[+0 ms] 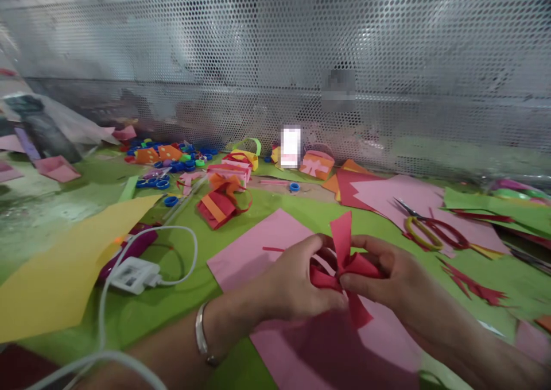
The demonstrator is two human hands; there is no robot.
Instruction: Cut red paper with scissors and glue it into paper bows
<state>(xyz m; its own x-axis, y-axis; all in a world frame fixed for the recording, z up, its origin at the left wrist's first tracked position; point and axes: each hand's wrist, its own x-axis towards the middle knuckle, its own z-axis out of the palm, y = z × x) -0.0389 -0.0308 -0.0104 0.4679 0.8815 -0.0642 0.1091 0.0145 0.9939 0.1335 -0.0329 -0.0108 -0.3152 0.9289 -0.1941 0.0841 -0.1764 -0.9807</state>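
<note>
Between my two hands is a red paper bow [343,246], its loops to the sides and its tails pointing up and down. My left hand [301,281], with a silver bracelet on the wrist, closes around the left loop. On the other side my right hand [383,269] pinches the bow near its centre and right loop. Beneath them lies a pink sheet [258,252], with a thin red strip [273,249] on it near my left hand. A small red paper bag [216,208] with an orange band and bow sits beyond.
Scissors [434,229] with yellow and red handles lie at right, near red scraps [476,284]. At left are a yellow sheet [64,269], a purple glue gun [129,249] and a white plug with cable [135,275]. Behind stands a perforated metal panel [275,45].
</note>
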